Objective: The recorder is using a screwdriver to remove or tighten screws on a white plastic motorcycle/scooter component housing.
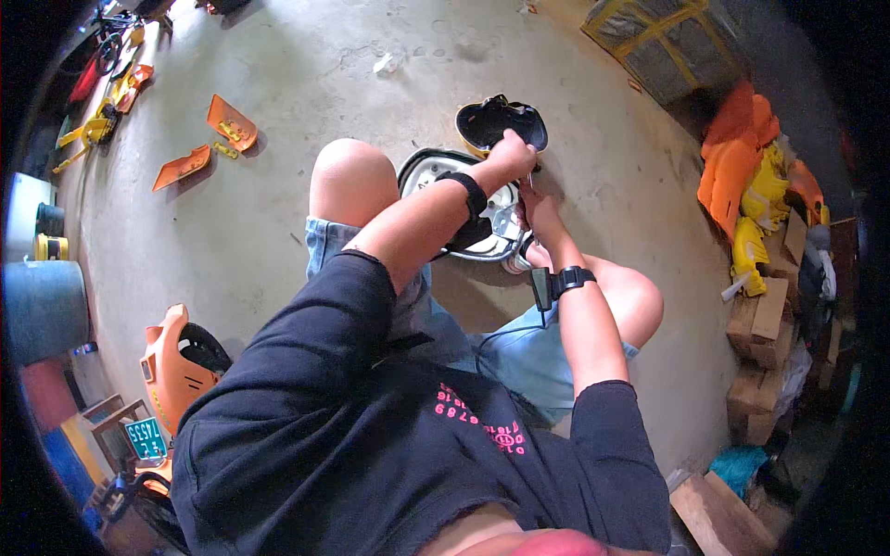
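Between my knees on the floor lies a rounded pan-like part (429,170) with a pale inside and a dark rim, perhaps an upturned scooter seat. My left hand (514,157) is closed above its far right edge. Just below it, my right hand (540,213) is also closed, near a metal bracket (505,222) on the part. A thin shiny piece (529,182) shows between the two hands; its kind is too small to tell. Right beyond my left hand stands a black hollow shell (487,120) with a yellow outer edge.
Two orange panels (232,122) lie on the floor at the left. An orange scooter (171,366) stands beside my left shoulder. Orange and yellow body panels (732,167) and cardboard boxes (760,320) line the right side. A taped carton (663,46) sits at the far right.
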A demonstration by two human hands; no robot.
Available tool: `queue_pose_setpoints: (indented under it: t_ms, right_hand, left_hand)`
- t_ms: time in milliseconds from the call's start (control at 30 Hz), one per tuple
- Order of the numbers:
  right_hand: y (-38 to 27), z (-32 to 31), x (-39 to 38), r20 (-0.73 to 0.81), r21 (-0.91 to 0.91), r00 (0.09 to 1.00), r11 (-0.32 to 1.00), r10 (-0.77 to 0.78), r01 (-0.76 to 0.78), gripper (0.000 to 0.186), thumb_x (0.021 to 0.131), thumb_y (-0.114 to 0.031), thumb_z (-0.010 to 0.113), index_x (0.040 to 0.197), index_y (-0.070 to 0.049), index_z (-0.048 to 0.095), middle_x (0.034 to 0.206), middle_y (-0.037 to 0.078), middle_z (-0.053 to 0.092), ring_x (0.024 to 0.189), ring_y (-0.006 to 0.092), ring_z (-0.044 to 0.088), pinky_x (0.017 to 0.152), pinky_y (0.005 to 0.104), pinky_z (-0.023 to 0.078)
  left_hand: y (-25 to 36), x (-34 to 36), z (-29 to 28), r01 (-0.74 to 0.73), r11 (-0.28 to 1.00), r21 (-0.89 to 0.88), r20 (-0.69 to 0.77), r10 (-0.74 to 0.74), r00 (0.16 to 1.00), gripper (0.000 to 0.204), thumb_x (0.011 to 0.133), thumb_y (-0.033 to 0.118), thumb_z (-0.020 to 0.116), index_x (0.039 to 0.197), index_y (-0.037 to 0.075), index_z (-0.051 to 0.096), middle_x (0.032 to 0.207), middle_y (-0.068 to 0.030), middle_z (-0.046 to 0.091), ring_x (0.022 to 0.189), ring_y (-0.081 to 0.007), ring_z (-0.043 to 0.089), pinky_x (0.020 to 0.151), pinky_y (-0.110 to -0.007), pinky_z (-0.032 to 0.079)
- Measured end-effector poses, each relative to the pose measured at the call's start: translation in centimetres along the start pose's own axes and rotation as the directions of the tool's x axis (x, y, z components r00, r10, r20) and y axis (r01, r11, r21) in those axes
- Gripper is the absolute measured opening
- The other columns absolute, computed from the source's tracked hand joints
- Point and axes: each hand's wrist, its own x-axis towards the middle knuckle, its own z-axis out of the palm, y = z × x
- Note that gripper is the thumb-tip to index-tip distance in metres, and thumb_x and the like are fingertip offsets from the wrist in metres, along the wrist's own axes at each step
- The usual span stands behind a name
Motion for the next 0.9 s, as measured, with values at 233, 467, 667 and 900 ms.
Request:
queue_pose_setpoints:
  t_ms: [233, 467, 667, 900]
  right_hand:
    - [-0.2, 1.7, -0.1, -0.187, 0.043, 0.963, 0.978, -0.194, 0.205, 0.027, 0.092, -0.023, 0.051, 0.073, -0.006, 0.06, 0.054, -0.002, 0.046, 0.046, 0.0081, 0.04, 0.041, 0.0263, 0.028]
    - [-0.4, 1.0, -0.3, -0.231, -0.204, 0.94, 0.957, -0.252, 0.207, 0.029, 0.087, -0.028, 0.056, 0.075, -0.002, 0.062, 0.06, 0.002, 0.056, 0.054, 0.0121, 0.048, 0.049, 0.0308, 0.037]
    - [3.9, 3.2, 3.7, -0.304, 0.128, 0.859, 0.876, -0.411, 0.464, 0.017, 0.091, -0.019, 0.049, 0.089, -0.005, 0.059, 0.07, 0.001, 0.056, 0.052, 0.0122, 0.046, 0.049, 0.0284, 0.038]
    - [3.7, 5.1, 4.1, -0.668, -0.313, 0.652, 0.93, -0.36, 0.193, 0.028, 0.093, -0.019, 0.047, 0.088, 0.003, 0.063, 0.081, 0.02, 0.066, 0.069, 0.0298, 0.062, 0.058, 0.0401, 0.045]
  left_hand:
    - [-3.1, 2.8, 6.1, 0.096, 0.914, -0.394, 0.162, -0.033, 0.986, 0.032, 0.085, 0.015, 0.05, 0.108, -0.003, 0.039, 0.082, -0.0186, 0.058, 0.089, -0.0311, 0.061, 0.078, -0.043, 0.046]
    - [-2.3, 2.6, 4.9, -0.229, 0.942, 0.245, 0.021, 0.231, 0.973, 0.053, 0.076, 0.015, 0.06, 0.106, -0.018, 0.031, 0.088, -0.0322, 0.061, 0.085, -0.0423, 0.064, 0.074, -0.044, 0.052]
    - [-1.1, 1.9, 3.7, -0.454, 0.78, 0.431, 0.157, 0.431, 0.889, 0.035, 0.077, 0.011, 0.055, 0.096, -0.015, 0.04, 0.074, -0.0238, 0.062, 0.072, -0.0353, 0.065, 0.064, -0.042, 0.05]
    - [-0.5, 2.6, 3.4, -0.672, 0.521, 0.526, 0.412, 0.536, 0.737, 0.032, 0.076, 0.019, 0.057, 0.092, -0.008, 0.047, 0.071, -0.0197, 0.062, 0.064, -0.0327, 0.064, 0.059, -0.04, 0.048]
